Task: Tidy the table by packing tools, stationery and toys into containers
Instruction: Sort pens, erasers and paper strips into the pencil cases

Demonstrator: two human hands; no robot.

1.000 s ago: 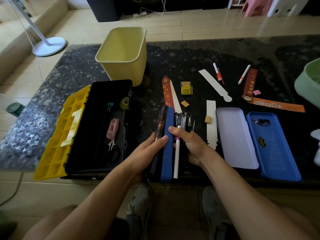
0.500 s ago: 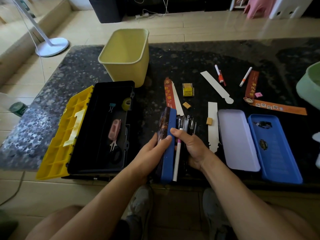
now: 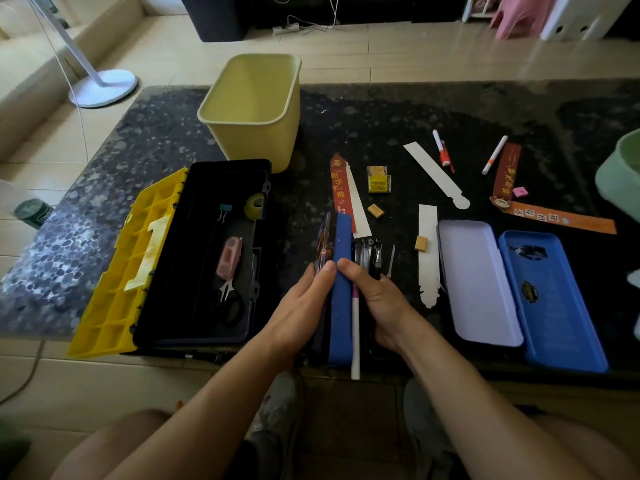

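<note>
A blue pencil case (image 3: 341, 237) stands on its long edge near the table's front edge, its printed lid to the left. My left hand (image 3: 304, 306) grips the lid side, thumb on the top edge. My right hand (image 3: 377, 299) curls over a bundle of dark pens (image 3: 369, 251) just right of the case, its thumb pressing the blue wall. A white and pink pen (image 3: 355, 334) lies along the case and sticks out past the table edge. To the left, an open black toolbox (image 3: 197, 265) with a yellow lid (image 3: 114, 271) holds scissors, a clip and tape.
A yellow bin (image 3: 249, 109) stands behind the toolbox. A second open pencil case (image 3: 554, 306) lies at the right. Bookmarks (image 3: 436, 174), two markers (image 3: 441, 147), erasers (image 3: 375, 210) and a small yellow box (image 3: 379, 180) are scattered across the middle. A green basin (image 3: 620, 174) sits at the right edge.
Both hands stay on the pencil case and pens. My two thumbs have drawn a little closer together on the case's top edge.
</note>
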